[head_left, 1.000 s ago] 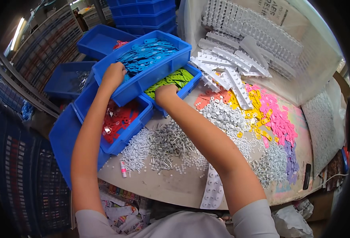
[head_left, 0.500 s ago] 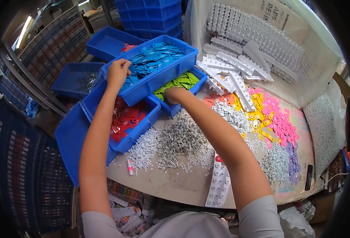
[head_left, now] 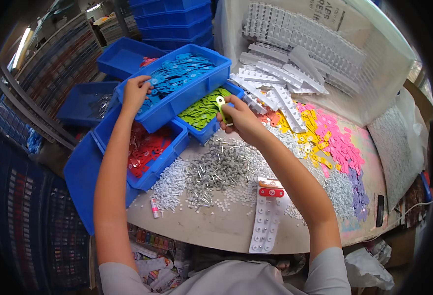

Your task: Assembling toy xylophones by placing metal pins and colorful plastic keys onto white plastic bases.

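Observation:
My right hand (head_left: 240, 118) pinches a flat lime-green plastic piece (head_left: 221, 104) with a round, holed end, raised at the edge of the blue bin of green pieces (head_left: 200, 112). My left hand (head_left: 136, 94) is at the left end of the upper blue bin (head_left: 187, 90), its fingers curled against the blue plastic pieces (head_left: 177, 73). What those fingers hold, if anything, is hidden. Near the table's front edge lies a white rack (head_left: 264, 223) with two rows of pegs. A red piece (head_left: 271, 192) and an orange piece (head_left: 270, 183) lie across its far end.
Below the upper bin sits a blue bin of red pieces (head_left: 145, 155). Metal pins (head_left: 216, 169) and small white parts (head_left: 169, 184) are heaped mid-table. Yellow (head_left: 317, 142), pink (head_left: 336, 140) and purple pieces (head_left: 358, 196) lie right. White racks (head_left: 285, 78) are piled behind.
My right hand has come up out of the green bin with a green piece. My left hand stays at the blue bin. The white rack's far end has come into sight from behind my forearm.

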### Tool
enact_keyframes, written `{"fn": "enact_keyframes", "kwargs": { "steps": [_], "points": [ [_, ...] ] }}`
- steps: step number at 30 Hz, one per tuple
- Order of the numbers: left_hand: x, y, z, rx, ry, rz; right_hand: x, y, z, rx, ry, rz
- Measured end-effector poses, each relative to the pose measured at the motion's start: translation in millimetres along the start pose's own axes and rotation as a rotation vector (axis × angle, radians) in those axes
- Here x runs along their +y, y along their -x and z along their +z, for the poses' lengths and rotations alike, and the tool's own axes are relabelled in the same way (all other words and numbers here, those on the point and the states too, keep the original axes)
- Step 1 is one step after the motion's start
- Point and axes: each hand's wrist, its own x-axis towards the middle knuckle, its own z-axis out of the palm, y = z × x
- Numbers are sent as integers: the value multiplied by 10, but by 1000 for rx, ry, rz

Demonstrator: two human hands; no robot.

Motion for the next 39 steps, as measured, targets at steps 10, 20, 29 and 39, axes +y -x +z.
{"fn": "enact_keyframes", "kwargs": {
  "steps": [10,20,29,39],
  "points": [
    [-95,12,-176,184,115,101,-64,1908,-367,-57,-20,24],
    [1415,2552,1073,-296,555,-107,610,2993,-396,501,902,-573],
    [1330,3466,1555,-520,709,-461,717,3246,-421,521,471,-143],
    [1355,3423,1646,-501,515,-412,929,2919,-317,400,995,-265]
  ]
}}
